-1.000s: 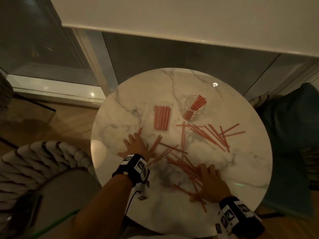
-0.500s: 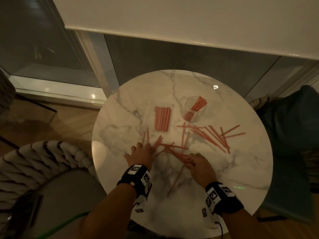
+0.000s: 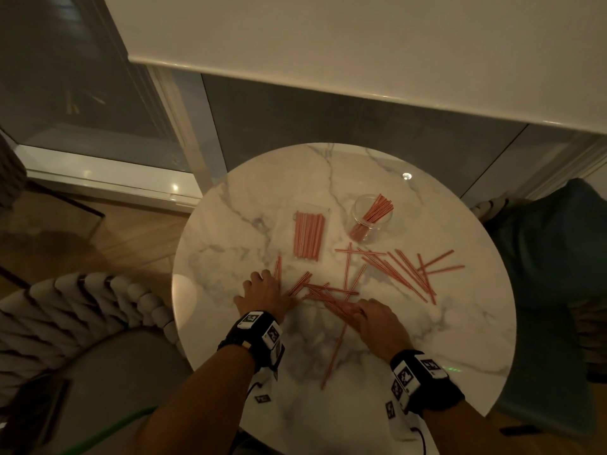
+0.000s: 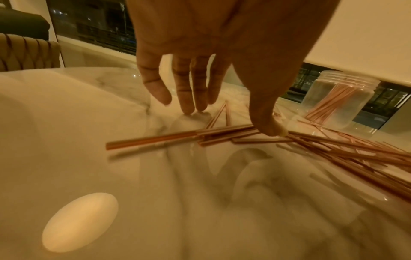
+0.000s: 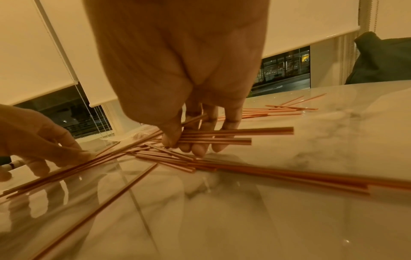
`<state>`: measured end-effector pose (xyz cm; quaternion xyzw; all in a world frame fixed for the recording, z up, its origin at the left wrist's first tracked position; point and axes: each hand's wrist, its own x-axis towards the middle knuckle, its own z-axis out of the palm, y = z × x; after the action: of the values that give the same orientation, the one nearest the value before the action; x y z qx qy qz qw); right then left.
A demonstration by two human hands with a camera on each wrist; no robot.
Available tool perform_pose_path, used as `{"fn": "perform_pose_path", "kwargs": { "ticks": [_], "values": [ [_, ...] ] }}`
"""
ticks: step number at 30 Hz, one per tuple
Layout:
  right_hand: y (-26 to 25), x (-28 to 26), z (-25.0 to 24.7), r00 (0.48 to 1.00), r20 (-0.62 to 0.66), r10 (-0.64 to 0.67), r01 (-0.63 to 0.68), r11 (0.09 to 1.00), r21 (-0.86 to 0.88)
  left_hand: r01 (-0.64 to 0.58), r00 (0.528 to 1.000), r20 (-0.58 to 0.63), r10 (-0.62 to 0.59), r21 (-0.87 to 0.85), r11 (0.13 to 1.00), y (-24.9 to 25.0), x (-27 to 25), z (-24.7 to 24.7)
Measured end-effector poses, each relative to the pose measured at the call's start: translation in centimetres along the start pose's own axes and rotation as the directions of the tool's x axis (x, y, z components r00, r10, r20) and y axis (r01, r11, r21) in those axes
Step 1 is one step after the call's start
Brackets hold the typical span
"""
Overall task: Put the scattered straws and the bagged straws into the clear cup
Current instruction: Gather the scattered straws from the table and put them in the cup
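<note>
Marble lies under both our hands. Our right hand (image 5: 177, 79) pinches a few of the scattered straws (image 3: 331, 295) between thumb and curled fingertips (image 5: 198, 149), low over the near middle of the round table (image 3: 230, 231). Our left hand (image 3: 264, 290) rests just left of it, fingers spread and straight, thumb pressing on straw ends. More loose straws fan out to the right, and one lies alone nearer to us. Farther off, the bagged straws (image 3: 309, 234) lie flat in their clear packet, with the clear cup (image 3: 371, 218) upright to their right, already holding a leaning bunch. Beyond the glossy, grey-veined top we see a pale roller blind (image 3: 361, 44) over dark window glass, a woven chair (image 3: 82, 310) at near left and a dark cushion (image 3: 558, 257) at right.
</note>
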<state>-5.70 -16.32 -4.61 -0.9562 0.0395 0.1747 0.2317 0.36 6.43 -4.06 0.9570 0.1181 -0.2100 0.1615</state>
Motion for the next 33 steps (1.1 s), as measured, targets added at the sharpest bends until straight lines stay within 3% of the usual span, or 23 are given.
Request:
{"fn": "perform_pose_path", "kwargs": {
  "ticks": [4, 12, 18, 23, 28, 33],
  "values": [
    [-0.1, 0.2, -0.3, 1.0, 0.0, 0.007, -0.007, 0.996, 0.089, -0.033, 0.999, -0.009, 0.033, 0.028, 0.999, 0.2, 0.6, 0.7],
    [-0.2, 0.6, -0.4, 0.998, 0.06, 0.006, -0.01, 0.997, 0.07, -0.03, 0.999, 0.043, 0.031, -0.023, 0.999, 0.3, 0.3, 1.6],
    [-0.5, 0.8, -1.9, 0.999, 0.046, 0.017, -0.022, 0.994, 0.11, -0.004, 0.998, 0.066, 0.011, -0.1, 0.995, 0.6, 0.0, 0.8],
    [-0.2, 1.6, -3.2, 0.994, 0.108, -0.016, -0.004, 0.983, 0.183, 0.012, 0.998, 0.062, 0.002, -0.239, 0.971, 1.6, -0.1, -0.3],
    [0.7, 1.8, -3.6, 0.993, 0.116, 0.035, -0.048, 0.993, 0.111, -0.026, 0.996, 0.068, 0.059, -0.406, 0.913, 3.6, 0.0, -0.4],
    [1.6, 1.3, -3.8, 0.987, 0.148, 0.06, -0.066, 0.997, 0.041, -0.071, 0.992, 0.059, 0.11, -0.455, 0.888, 5.2, 0.4, -0.1]
  ]
}}
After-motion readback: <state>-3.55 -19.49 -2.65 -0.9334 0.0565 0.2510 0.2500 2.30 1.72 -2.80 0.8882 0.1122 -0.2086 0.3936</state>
